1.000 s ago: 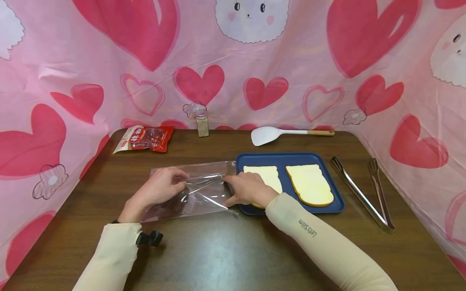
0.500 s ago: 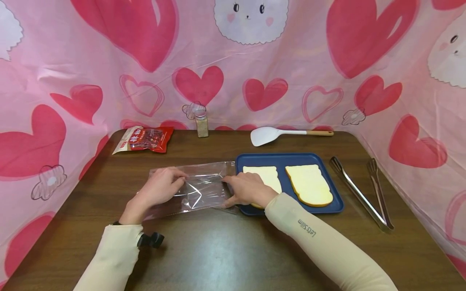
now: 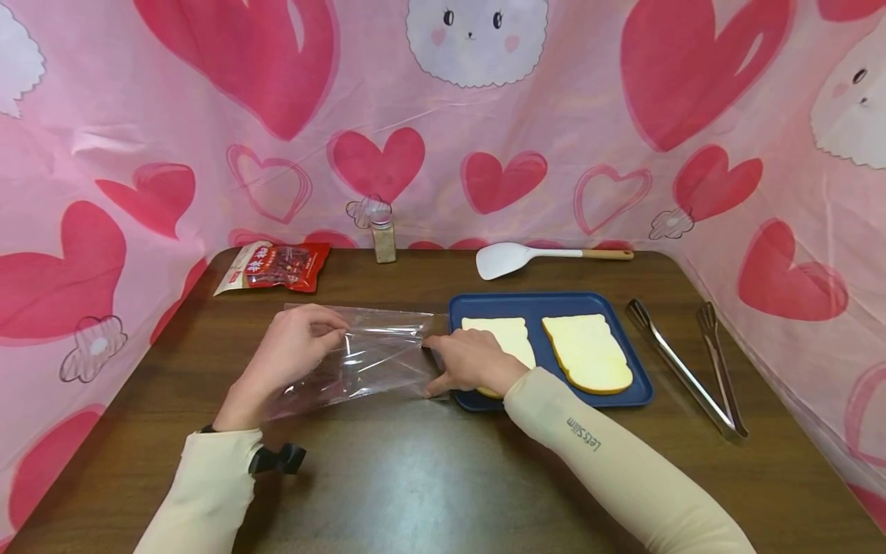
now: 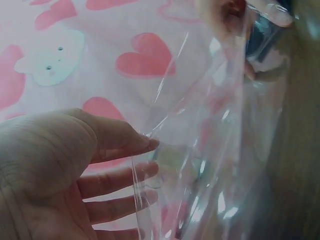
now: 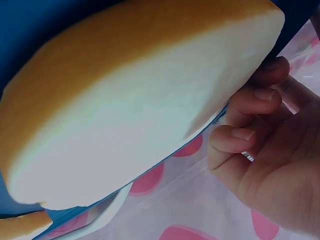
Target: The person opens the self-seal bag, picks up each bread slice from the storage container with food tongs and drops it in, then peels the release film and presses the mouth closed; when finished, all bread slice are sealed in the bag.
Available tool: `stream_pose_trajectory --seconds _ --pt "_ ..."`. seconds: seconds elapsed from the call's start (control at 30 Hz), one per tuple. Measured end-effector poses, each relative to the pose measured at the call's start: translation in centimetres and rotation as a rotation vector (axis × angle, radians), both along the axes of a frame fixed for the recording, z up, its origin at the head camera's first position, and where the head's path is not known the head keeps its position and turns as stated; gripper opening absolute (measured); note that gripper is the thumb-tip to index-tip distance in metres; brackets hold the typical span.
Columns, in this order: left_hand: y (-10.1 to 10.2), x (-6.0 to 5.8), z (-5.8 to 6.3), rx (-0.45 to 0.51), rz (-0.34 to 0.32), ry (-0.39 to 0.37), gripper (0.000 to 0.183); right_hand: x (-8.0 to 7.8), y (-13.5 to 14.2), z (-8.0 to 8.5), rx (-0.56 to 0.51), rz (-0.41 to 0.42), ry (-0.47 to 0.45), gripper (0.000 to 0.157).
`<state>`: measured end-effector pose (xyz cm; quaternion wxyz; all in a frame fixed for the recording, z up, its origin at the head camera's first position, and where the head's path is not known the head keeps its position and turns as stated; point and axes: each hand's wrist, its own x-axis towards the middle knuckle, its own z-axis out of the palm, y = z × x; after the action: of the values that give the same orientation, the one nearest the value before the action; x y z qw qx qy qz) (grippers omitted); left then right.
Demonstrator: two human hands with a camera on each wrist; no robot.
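Observation:
A clear plastic bag (image 3: 381, 355) lies stretched and creased between the two hands, left of the blue tray (image 3: 547, 302). My left hand (image 3: 301, 342) pinches its left part between thumb and index finger; in the left wrist view, the other fingers show beside the see-through film (image 4: 215, 150). At the bag's right end, over the tray's left edge, my right hand (image 3: 474, 360) holds the film with curled fingers, though its fingertips are partly hidden. Two bread slices lie on the tray: the left slice (image 3: 511, 338) is partly covered by the right hand, the right slice (image 3: 588, 354) lies uncovered.
Along the back of the brown table (image 3: 408, 477) are a red snack packet (image 3: 280, 265), a seasoning jar (image 3: 384, 240) and a white spatula (image 3: 512, 258) with a wooden handle. Metal tongs (image 3: 692, 377) lie right of the tray. Pink heart-patterned cloth surrounds the table.
My left hand has shifted slightly left and lifted a little with the film, whose left part has risen and creased differently. The right hand stays by the tray edge.

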<state>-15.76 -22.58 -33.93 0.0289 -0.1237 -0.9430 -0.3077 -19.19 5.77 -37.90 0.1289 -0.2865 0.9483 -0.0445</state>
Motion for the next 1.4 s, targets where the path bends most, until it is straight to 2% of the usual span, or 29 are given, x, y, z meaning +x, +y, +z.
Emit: stream_pose_trajectory --seconds 0.13,0.4,0.57,0.67,0.87,1.0,1.13,1.27,1.4 --pt "-0.1 0.1 0.7 0.053 0.01 -0.024 0.021 0.1 0.3 0.1 -0.001 -0.013 -0.003 0.08" --pt "0.1 0.0 1.5 0.052 -0.02 -0.023 0.021 0.2 1.0 0.2 0.0 -0.036 -0.009 0.08" --pt "0.4 -0.3 1.1 0.059 -0.038 -0.081 0.022 0.2 1.3 0.2 0.0 -0.034 -0.019 0.079" --pt "0.6 -0.5 0.7 0.041 -0.046 -0.086 0.021 0.1 1.7 0.5 -0.026 -0.033 -0.042 0.078" --pt "1.0 -0.7 -0.1 0.022 -0.054 -0.073 0.021 0.8 3.9 2.5 -0.142 -0.075 -0.074 0.069" --pt "0.9 -0.7 -0.4 0.026 -0.056 -0.065 0.021 1.7 7.7 4.1 -0.222 -0.179 -0.013 0.065" --pt "0.4 -0.5 -0.3 0.034 -0.043 -0.068 0.022 2.5 13.8 4.4 -0.283 -0.331 0.116 0.061" --pt "-0.2 -0.4 -0.2 0.036 -0.027 -0.084 0.023 3.3 21.1 3.9 -0.242 -0.505 0.206 0.066" --pt "-0.9 -0.3 -0.4 0.029 -0.015 -0.112 0.026 4.7 28.0 2.9 -0.154 -0.691 0.21 0.084"
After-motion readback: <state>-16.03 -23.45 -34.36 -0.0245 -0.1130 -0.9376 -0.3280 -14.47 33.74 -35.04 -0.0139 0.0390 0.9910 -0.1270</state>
